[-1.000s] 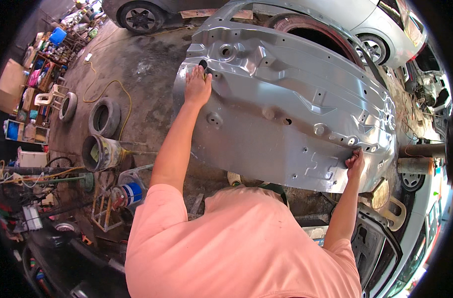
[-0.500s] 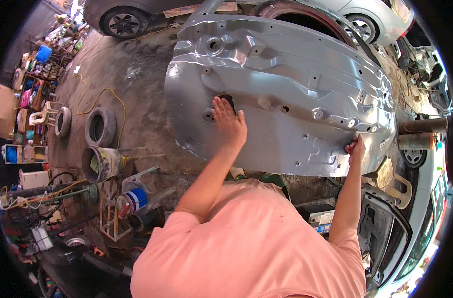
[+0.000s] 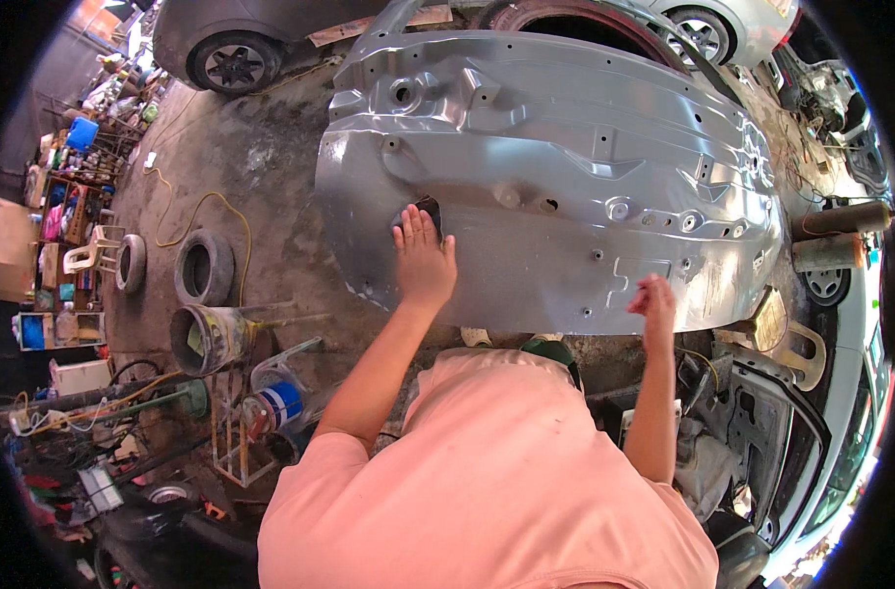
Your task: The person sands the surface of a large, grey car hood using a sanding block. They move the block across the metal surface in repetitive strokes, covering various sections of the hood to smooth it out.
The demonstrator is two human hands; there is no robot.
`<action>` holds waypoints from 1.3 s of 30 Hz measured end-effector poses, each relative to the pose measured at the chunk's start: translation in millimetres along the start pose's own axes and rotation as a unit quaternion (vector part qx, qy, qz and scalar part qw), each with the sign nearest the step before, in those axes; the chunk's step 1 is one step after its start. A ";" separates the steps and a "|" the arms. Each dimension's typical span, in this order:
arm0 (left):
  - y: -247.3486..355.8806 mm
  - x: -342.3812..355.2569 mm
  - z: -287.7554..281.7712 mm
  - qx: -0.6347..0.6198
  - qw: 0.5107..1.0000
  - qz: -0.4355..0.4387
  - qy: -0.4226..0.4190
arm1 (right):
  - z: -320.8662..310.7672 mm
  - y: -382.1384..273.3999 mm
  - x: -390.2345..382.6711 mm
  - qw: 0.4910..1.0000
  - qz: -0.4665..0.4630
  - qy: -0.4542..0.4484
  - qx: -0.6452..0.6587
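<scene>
A large silver stamped metal panel (image 3: 511,265), pierced with holes and raised ridges, lies before me over a tyre. My left hand (image 3: 423,260) presses a black pad (image 3: 432,208) flat on its lower left area, fingers stretched over the pad. Above the panel's lower right area, my right hand (image 3: 654,306) has curled fingers; whether anything is inside them is hidden, and I cannot tell whether it touches the metal. My pink shirt (image 3: 487,491) fills the lower middle.
Two loose tyres (image 3: 205,265), a yellow cord, a bucket (image 3: 202,339) and a blue-banded can (image 3: 278,402) lie left, beside cluttered shelves (image 3: 69,216). Cars (image 3: 231,29) stand behind the panel. Metal cylinders (image 3: 830,221), a plastic stool and a car door (image 3: 771,432) are right.
My left hand has moved down from the panel's upper left corner with the black pad. My right hand has shifted left from the spot on the right where it was.
</scene>
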State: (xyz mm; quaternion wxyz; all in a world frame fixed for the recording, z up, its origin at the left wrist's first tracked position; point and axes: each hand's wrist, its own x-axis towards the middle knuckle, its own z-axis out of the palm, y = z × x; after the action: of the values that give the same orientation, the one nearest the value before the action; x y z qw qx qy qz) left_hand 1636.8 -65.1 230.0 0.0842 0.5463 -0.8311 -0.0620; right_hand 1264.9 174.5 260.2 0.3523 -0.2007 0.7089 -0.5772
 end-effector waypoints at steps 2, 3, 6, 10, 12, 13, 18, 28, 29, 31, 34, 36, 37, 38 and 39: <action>31.5 -0.8 1.7 -0.076 0.996 -0.043 0.001 | 39.9 7.2 -16.8 0.998 0.021 -0.051 0.012; 46.3 0.3 3.1 -0.114 0.992 -0.061 0.002 | 58.7 7.9 -24.8 0.996 0.033 -0.076 0.026; 45.6 25.4 -1.8 -0.178 0.975 -0.127 0.033 | 93.5 2.3 -38.9 0.991 0.051 -0.119 0.040; 50.0 21.0 -13.1 -0.205 0.968 -0.146 0.019 | 99.3 0.1 -51.5 0.985 0.060 -0.162 0.021; 59.3 -1.9 6.6 -0.190 0.974 -0.125 0.015 | 97.4 2.2 -51.2 0.986 0.059 -0.156 0.022; 65.8 -9.0 7.5 -0.184 0.977 -0.111 0.009 | 93.1 3.3 -53.0 0.988 0.060 -0.142 0.024; 49.0 21.4 -3.4 -0.211 0.968 -0.120 0.064 | 81.7 7.8 -60.2 0.991 0.061 -0.116 0.014; 74.0 -2.1 13.1 -0.108 0.991 0.040 0.070 | 87.2 16.4 -70.0 0.992 0.076 -0.099 0.035; 85.0 -8.5 15.8 -0.130 0.985 0.094 0.056 | 89.0 17.7 -68.9 0.991 0.083 -0.096 0.048; 119.4 -32.4 25.0 -0.171 0.964 0.203 0.022 | 88.9 22.7 -63.1 0.988 0.081 -0.119 0.050; 162.7 -27.3 4.6 -0.290 0.933 0.211 -0.020 | 100.0 6.6 -62.6 0.992 0.031 -0.103 0.063; 178.7 -14.3 -70.6 -0.417 0.855 0.161 -0.264 | 90.8 -6.3 -62.8 0.995 -0.037 -0.060 0.064; 180.2 -10.2 -96.2 -0.462 0.792 0.123 -0.379 | 82.9 -12.9 -61.4 0.990 -0.022 -0.087 0.105; 178.2 -10.9 -94.4 -0.522 0.751 0.107 -0.391 | 77.9 -18.2 -59.0 0.982 -0.009 -0.116 0.149; 175.8 -12.9 -87.8 -0.578 0.705 0.089 -0.402 | 72.5 -22.9 -58.2 0.971 0.003 -0.145 0.192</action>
State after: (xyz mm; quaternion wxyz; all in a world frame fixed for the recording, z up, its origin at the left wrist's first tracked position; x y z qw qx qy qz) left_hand 1502.3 15.3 349.3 0.0466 0.2381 -0.6325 -0.7356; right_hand 1354.1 159.9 291.5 0.4851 -0.2089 0.5267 -0.6661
